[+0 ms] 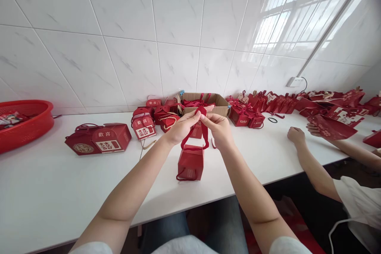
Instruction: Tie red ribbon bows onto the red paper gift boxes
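Observation:
Both my hands meet above the table, fingertips pinched together on a dark red ribbon point(206, 134). My left hand point(185, 126) grips it from the left and my right hand point(219, 127) from the right, thumbs almost touching. The ribbon hangs in a loop below my fingers, down to the top of a small red gift box point(191, 162). This box has a cord handle at its lower front. Behind the ribbon, another small red box point(196, 131) is partly hidden by my hands.
A cardboard box point(222, 105) holding red ribbons stands near the wall. Red gift boxes point(98, 139) sit left and farther back; more line the right side. A red plastic basket point(32, 131) is at far left. A co-worker's hands point(296, 135) handle red card at right.

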Demonstrator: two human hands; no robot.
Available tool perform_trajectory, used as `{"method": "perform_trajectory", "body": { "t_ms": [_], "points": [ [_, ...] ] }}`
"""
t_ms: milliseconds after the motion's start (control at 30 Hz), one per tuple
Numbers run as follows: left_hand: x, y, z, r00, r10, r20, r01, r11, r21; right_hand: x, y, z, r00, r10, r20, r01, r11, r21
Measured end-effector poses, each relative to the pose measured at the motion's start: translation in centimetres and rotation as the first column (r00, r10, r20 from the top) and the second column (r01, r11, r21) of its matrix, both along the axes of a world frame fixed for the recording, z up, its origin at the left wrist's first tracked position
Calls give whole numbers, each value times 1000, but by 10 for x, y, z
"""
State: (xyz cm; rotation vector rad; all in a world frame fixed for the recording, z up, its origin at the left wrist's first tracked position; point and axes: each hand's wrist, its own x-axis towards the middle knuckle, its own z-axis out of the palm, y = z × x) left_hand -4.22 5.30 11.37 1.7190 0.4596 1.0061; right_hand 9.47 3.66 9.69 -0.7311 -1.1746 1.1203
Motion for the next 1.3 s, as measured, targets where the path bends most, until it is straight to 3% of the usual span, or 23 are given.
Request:
{"method": "perform_trajectory", "body": {
  "t_ms": [200, 400, 700, 767, 833, 967, 1000, 1100, 1200, 1300],
  "points": [
    [-1, 4, -4, 1000, 22, -10, -22, 998, -64, -2, 4, -3, 998, 61, -7, -61, 998, -31],
    [-3, 5, -7, 999, 30, -40, -32, 998, -56, -1, 7, -7, 998, 9, 59, -7, 1000, -30],
    [-14, -5, 2, 950, 253, -184, -244, 967, 70, -5, 6, -8, 997, 25, 67, -30, 997, 76],
    [-27, -11, -4, 917, 324, -232, -312, 946, 86, -6, 4, -6, 996, 15, 85, -22, 996, 89],
    [-39, -21, -19, 883, 387, -267, -381, 921, 76, -5, 2, -4, 994, 1, 106, -12, 995, 103],
    [-38, -45, -71, 745, 571, -344, -603, 798, 19, -5, 1, -1, 996, 18, 86, -26, 995, 95],
    [-31, -50, -84, 686, 628, -369, -664, 747, 36, -5, 1, 0, 997, 19, 73, -25, 996, 87],
    [-3, -64, -116, 427, 833, -353, -822, 520, 233, -7, 2, -1, 999, 6, 43, -9, 997, 72],
    [23, -68, -131, 270, 908, -321, -857, 378, 349, -8, 3, -3, 1000, 2, 28, -4, 997, 74],
    [34, -67, -135, 242, 921, -305, -874, 343, 344, -10, 2, -5, 1000, 5, 12, -6, 997, 82]
  ]
}}
